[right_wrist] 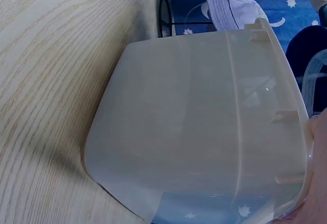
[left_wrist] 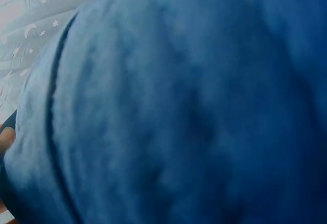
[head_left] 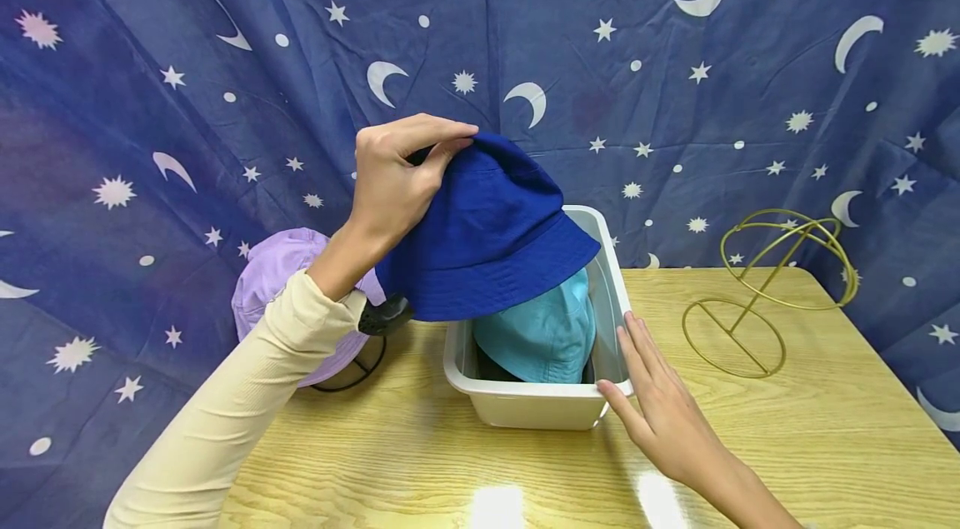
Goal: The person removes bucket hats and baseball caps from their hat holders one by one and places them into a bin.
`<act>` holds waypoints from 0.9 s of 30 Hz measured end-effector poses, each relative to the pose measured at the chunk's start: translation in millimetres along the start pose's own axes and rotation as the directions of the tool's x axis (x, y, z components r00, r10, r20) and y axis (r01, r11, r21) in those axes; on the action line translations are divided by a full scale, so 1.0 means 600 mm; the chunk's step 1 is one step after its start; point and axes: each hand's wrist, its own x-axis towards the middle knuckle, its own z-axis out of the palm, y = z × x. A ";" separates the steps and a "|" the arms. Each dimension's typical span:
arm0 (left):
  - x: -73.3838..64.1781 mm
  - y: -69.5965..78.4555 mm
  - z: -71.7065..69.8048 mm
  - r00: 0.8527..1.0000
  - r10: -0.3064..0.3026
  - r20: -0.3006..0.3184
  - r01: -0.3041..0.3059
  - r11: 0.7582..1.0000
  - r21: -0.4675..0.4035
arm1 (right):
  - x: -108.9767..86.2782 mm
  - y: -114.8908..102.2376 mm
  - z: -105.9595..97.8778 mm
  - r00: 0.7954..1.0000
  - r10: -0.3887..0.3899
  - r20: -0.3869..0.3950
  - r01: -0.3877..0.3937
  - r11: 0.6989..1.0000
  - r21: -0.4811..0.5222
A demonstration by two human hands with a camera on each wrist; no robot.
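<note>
My left hand [head_left: 401, 175] pinches the crown of a royal blue bucket hat [head_left: 491, 221] between thumb and fingertips. The hat hangs brim down, overlapping the back left of a white plastic bin [head_left: 525, 412] in the head view. Its blue cloth [left_wrist: 179, 106] fills most of the left wrist view. A teal bucket hat [head_left: 551, 333] lies inside the bin, partly covered from sight by the blue one. At the bin's right rim rests my right hand [head_left: 663, 412], fingers extended. The right wrist view shows the bin's outer side wall [right_wrist: 179, 111] close up.
Behind my left forearm, a lavender bucket hat [head_left: 273, 271] sits on a stand with a black wire base [head_left: 367, 383]. A bare gold wire hat stand [head_left: 738, 321] occupies the right of the wooden table [head_left: 360, 462]. A blue star-and-moon curtain [head_left: 465, 12] hangs behind.
</note>
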 end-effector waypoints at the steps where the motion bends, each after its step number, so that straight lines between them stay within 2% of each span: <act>1: 0.001 0.000 0.003 1.000 0.001 -0.002 -0.001 1.000 -0.009 | 0.000 0.000 0.000 1.000 -0.002 -0.001 0.002 1.000 0.001; 9: 0.008 -0.003 0.034 1.000 0.015 -0.025 -0.016 0.998 -0.059 | 0.001 -0.001 0.000 1.000 -0.011 -0.008 0.011 1.000 0.003; 15: 0.013 -0.004 0.068 0.999 0.019 -0.027 -0.021 0.994 -0.104 | 0.001 -0.001 0.001 1.000 -0.012 -0.013 0.012 1.000 -0.003; 27: 0.001 -0.014 0.134 0.997 0.070 -0.027 -0.074 0.987 -0.145 | 0.002 0.000 -0.001 1.000 -0.008 -0.008 0.008 1.000 0.000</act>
